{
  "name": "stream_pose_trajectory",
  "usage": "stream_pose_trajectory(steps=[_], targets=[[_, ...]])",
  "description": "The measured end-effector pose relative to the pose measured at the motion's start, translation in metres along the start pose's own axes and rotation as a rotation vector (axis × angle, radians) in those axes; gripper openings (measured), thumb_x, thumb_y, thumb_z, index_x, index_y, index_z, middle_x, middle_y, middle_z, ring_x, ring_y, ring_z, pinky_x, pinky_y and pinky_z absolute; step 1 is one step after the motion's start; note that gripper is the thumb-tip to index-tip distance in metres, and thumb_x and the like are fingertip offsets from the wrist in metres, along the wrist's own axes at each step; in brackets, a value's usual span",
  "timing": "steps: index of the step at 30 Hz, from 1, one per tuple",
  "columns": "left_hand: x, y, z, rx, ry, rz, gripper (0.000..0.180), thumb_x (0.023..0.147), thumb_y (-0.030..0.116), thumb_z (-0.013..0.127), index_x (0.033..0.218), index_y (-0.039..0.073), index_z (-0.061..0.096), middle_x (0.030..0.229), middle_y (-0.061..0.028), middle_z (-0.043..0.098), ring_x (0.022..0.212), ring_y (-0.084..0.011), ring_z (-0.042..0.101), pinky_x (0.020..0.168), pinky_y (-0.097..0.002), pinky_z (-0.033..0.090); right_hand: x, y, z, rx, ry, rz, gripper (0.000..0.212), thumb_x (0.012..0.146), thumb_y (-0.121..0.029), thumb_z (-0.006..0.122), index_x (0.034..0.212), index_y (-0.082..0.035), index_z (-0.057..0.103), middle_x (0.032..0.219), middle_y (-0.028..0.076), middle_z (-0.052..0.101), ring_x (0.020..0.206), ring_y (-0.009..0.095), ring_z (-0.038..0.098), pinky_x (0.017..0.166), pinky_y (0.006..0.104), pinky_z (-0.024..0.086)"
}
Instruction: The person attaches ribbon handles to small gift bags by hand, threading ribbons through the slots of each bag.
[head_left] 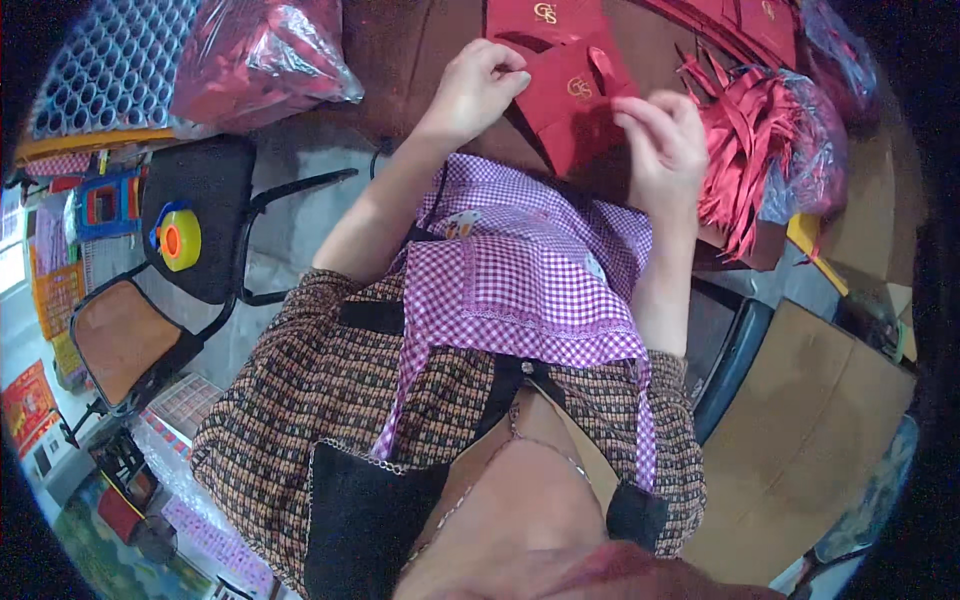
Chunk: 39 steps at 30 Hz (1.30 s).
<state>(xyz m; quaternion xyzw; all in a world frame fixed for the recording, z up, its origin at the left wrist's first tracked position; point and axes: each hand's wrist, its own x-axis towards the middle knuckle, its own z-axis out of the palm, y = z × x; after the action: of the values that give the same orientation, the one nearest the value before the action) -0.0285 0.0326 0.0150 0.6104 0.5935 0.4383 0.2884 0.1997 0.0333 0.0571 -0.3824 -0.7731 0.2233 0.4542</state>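
A flat red pouch (572,138) with a gold mark lies tilted on the brown table, close to its near edge. A short red ribbon (601,66) stands out from its upper part. At the pouch's left edge is my left hand (474,92), its thumb and fingertips pinched together. My right hand (664,145) is at the right edge, fingers bent toward the thumb and slightly blurred. What either hand pinches is too small to make out. Another red pouch (535,18) lies just beyond. To the right of my right hand spreads a bundle of cut red ribbons (735,150).
A clear plastic bag of red items (262,65) sits at the far left of the table (400,60). More red pieces (740,25) are stacked at the far right. Chairs (200,215) stand to the left, one bearing a yellow-orange round object (180,240). Cardboard (800,430) is at the right.
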Motion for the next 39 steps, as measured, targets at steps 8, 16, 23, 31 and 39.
stream_pose_trajectory(steps=[8, 16, 23, 31, 39], targets=[[0.005, 0.004, 0.007, 0.361, 0.110, 0.313, 0.018, 0.070, 0.014, 0.069, 0.084, 0.004, 0.064, 0.087, -0.0108, 0.059, 0.088, -0.0299, 0.055, 0.083, -0.0385, 0.043, 0.002, 0.017, 0.054, -0.172, -0.003, 0.049, 0.012, 0.075, -0.011, 0.067, 0.086, -0.006, 0.067, 0.086, 0.008, 0.065, 0.085, 0.023, 0.059, 0.079, 0.0338, 0.043], [0.008, 0.003, 0.011, 0.296, 0.147, 0.348, 0.013, 0.068, 0.012, 0.068, 0.079, 0.007, 0.066, 0.081, -0.0104, 0.057, 0.085, -0.0303, 0.054, 0.077, -0.0388, 0.043, 0.006, 0.031, 0.069, -0.130, 0.050, 0.063, 0.014, 0.076, -0.013, 0.067, 0.085, -0.003, 0.066, 0.079, 0.010, 0.065, 0.075, 0.024, 0.060, 0.069, 0.0344, 0.048], [0.005, 0.006, 0.011, 0.328, 0.112, 0.297, 0.017, 0.069, 0.012, 0.070, 0.083, 0.005, 0.065, 0.085, -0.0090, 0.059, 0.090, -0.0274, 0.055, 0.081, -0.0369, 0.044, 0.007, 0.030, 0.073, -0.205, 0.056, 0.055, 0.013, 0.076, -0.016, 0.067, 0.083, -0.004, 0.066, 0.077, 0.009, 0.066, 0.074, 0.025, 0.060, 0.070, 0.0365, 0.046], [0.003, 0.009, 0.018, 0.264, 0.112, 0.305, 0.017, 0.067, 0.011, 0.069, 0.083, 0.007, 0.067, 0.086, -0.0105, 0.058, 0.090, -0.0297, 0.052, 0.083, -0.0386, 0.043, 0.010, 0.022, 0.069, -0.340, 0.058, -0.008, 0.010, 0.075, -0.015, 0.066, 0.076, -0.006, 0.063, 0.073, 0.008, 0.063, 0.073, 0.027, 0.058, 0.071, 0.0398, 0.041], [0.001, 0.009, 0.029, 0.196, 0.171, 0.346, 0.014, 0.066, 0.008, 0.069, 0.080, 0.006, 0.067, 0.088, -0.0102, 0.059, 0.091, -0.0281, 0.054, 0.083, -0.0376, 0.043, 0.014, 0.001, 0.062, -0.617, 0.024, -0.169, 0.003, 0.073, -0.008, 0.062, 0.073, -0.006, 0.061, 0.067, 0.009, 0.060, 0.070, 0.027, 0.057, 0.073, 0.0423, 0.038]])
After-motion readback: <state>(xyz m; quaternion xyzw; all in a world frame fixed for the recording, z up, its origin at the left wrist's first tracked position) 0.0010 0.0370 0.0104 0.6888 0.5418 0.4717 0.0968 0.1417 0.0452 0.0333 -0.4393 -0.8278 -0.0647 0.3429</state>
